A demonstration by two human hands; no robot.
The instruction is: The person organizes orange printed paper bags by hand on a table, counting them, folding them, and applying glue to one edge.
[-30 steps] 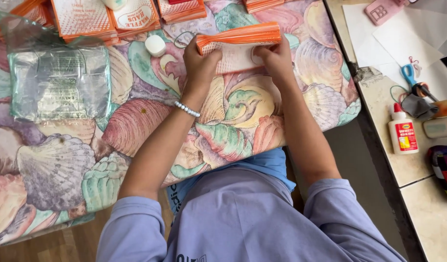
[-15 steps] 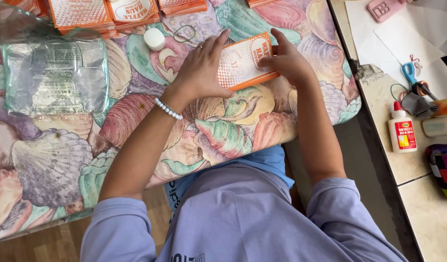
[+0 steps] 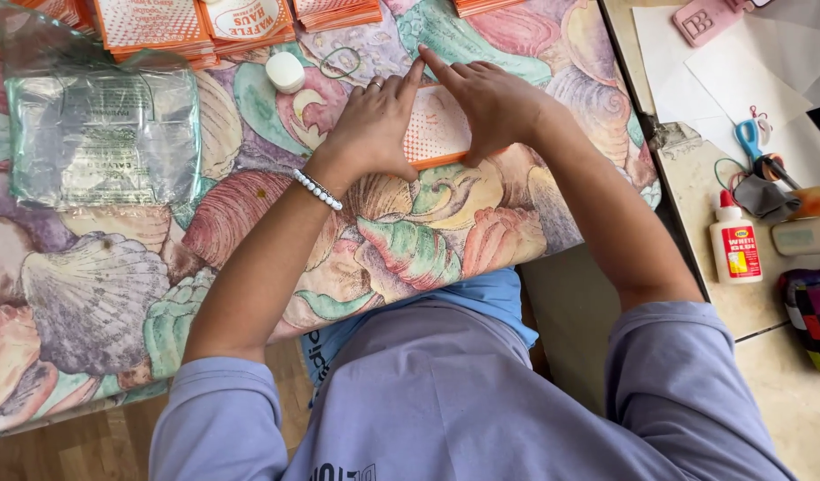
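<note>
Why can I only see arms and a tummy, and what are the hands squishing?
The camera sits on the person's head and looks straight down, so you see only their own arms and lap. There is no machine here, just two bare hands. The left hand and the right hand both press flat on a small orange and white paper bag. It lies on a cloth with big seashell pictures. Above the hands are stacks of the same orange bags, a little white block and a green rubber band. A clear plastic packet lies off to the left. On the side counter stand a glue bottle and blue scissors.
</note>
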